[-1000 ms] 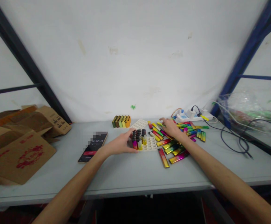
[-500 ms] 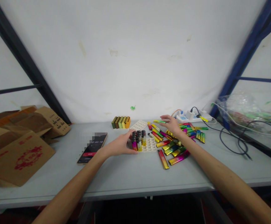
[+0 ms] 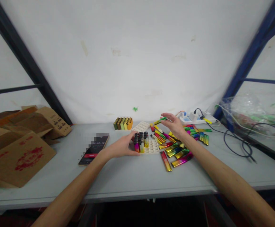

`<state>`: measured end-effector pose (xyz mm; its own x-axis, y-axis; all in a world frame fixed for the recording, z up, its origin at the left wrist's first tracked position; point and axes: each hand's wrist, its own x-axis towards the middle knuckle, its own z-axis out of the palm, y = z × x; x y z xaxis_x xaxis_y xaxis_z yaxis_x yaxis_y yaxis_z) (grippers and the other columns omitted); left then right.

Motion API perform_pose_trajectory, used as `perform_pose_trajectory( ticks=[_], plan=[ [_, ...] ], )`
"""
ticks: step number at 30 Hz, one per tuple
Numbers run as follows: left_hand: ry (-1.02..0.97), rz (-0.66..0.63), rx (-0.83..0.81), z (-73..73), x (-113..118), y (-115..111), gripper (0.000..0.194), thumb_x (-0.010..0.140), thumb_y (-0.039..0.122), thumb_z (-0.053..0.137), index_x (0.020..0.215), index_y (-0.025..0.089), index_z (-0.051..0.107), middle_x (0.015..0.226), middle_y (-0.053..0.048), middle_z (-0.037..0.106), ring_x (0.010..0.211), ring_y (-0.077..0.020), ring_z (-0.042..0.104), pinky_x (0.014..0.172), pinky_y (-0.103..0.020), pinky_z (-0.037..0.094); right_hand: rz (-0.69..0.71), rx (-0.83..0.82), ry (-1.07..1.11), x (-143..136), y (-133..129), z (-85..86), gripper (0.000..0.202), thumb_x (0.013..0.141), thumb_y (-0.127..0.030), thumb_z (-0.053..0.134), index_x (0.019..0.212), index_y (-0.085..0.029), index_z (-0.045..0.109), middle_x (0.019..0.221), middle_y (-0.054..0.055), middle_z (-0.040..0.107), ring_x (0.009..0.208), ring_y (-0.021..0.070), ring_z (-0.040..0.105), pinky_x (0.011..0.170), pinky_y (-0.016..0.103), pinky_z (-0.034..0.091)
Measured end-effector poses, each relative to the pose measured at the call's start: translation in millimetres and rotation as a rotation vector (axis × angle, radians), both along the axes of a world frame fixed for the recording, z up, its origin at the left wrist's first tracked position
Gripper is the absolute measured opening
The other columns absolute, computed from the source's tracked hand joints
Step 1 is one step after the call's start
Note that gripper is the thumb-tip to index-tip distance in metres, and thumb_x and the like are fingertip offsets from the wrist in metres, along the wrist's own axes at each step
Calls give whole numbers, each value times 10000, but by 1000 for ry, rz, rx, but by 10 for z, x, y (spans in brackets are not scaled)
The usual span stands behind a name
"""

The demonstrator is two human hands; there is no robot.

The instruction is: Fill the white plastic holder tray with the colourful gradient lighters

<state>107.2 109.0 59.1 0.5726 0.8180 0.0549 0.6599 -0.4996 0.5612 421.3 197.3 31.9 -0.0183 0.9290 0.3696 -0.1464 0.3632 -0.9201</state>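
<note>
My left hand point(image 3: 122, 145) steadies the left side of a white holed tray point(image 3: 153, 147), thumb at the back, fingers along the front. Several lighters point(image 3: 141, 145) with black tops stand upright in the tray's left columns, beside that hand. My right hand point(image 3: 174, 123) is closed on a green and yellow lighter point(image 3: 160, 120), raised above the table and pinched at its right end between thumb and fingers. Below and right of it lies a loose pile of shiny coloured lighters point(image 3: 174, 150), some partly hidden by my right forearm.
A block of upright lighters point(image 3: 123, 124) stands at the back, near a second white tray point(image 3: 141, 126). A phone point(image 3: 95, 148) lies left; cardboard boxes point(image 3: 31, 154) sit beyond it. At the back right are a power strip point(image 3: 196, 119), black cable point(image 3: 232, 148) and plastic bag point(image 3: 248, 110).
My right hand has lifted slightly and the lighter in it has tilted, its right end higher. My left hand has stayed at the tray.
</note>
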Motion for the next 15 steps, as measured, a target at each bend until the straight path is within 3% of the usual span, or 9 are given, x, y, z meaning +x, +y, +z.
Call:
perform_pose_trajectory(
  ticks=[4, 9, 15],
  plan=[
    [-4, -5, 7, 1, 3, -3, 904, 724, 550, 834, 1448, 223, 403, 1405, -122, 637, 1219, -326, 644, 1032, -403, 496, -7, 10, -70, -34, -55, 45, 603, 640, -408, 923, 1176, -221, 720, 1374, 123, 669, 1166, 269, 677, 1058, 448, 502],
    [-12, 3, -4, -16, -3, 4, 914, 722, 552, 832, 1454, 220, 398, 1369, -122, 660, 1183, -326, 661, 1009, -405, 505, 39, -81, -155, -70, -119, 67, 603, 648, -443, 919, 1153, -152, 766, 1100, 121, 785, 1040, 266, 711, 991, 428, 527],
    [-12, -10, 15, -16, -5, 5, 932, 727, 565, 829, 1474, 223, 389, 1416, -122, 629, 1224, -320, 637, 1046, -407, 485, 176, -113, -72, -142, -184, 51, 448, 786, -553, 801, 1047, -198, 721, 1006, 75, 785, 816, 188, 714, 710, 295, 552]
  ],
)
